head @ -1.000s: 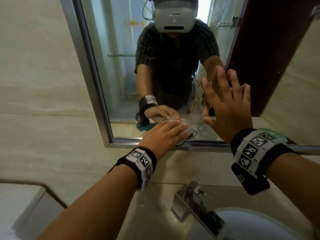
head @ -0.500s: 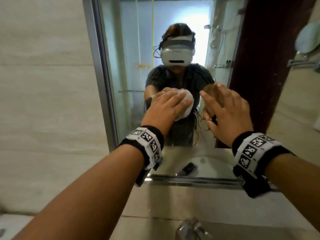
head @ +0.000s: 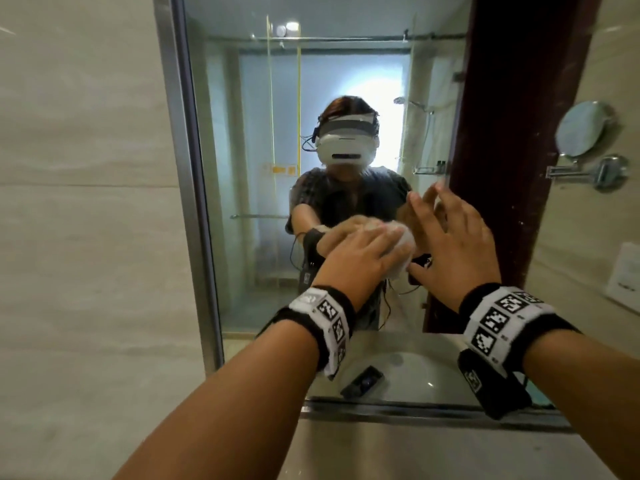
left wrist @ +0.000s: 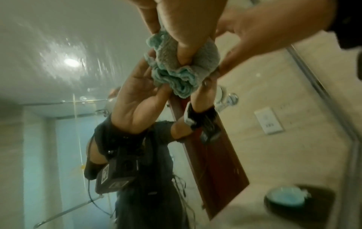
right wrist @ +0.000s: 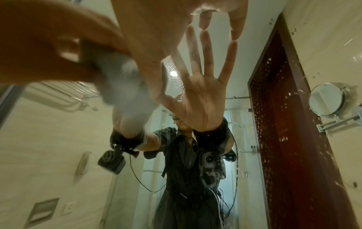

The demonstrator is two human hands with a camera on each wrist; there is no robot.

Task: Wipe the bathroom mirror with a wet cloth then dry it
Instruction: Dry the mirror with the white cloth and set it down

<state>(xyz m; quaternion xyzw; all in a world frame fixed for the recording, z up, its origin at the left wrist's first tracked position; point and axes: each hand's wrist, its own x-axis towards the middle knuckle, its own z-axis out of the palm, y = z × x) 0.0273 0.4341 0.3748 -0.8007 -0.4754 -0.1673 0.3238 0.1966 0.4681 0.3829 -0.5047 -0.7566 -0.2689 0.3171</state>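
Cloth [left wrist: 182, 68] is what I have to manage here: a soft, teal, bunched rag that looks damp, light, and shapeless, so I judge it wants a broad hold over its back, not a pinch at one edge. My left hand [head: 360, 252] has its fingers [left wrist: 184, 51] curled over the wad and presses it against the mirror [head: 242, 168], about mid-height and near the middle of the glass. My right hand [head: 450, 244] is released, fingers spread and straight, just beside the cloth; the right wrist view shows the fingertips meeting their reflection, so I take them as touching the glass.

The mirror is hard, smooth and wet. Droplets and streaks show on it in both wrist views, so I expect the cloth to slide easily.

A metal frame [head: 180, 168] bounds the glass on the left. Below lie the counter [head: 433, 448] and, seen in reflection, the sink [head: 398, 372]. A round shaving mirror [head: 585, 129] on its arm appears at the right, reflected in the glass. My open right hand sits directly in the cloth's path rightward.
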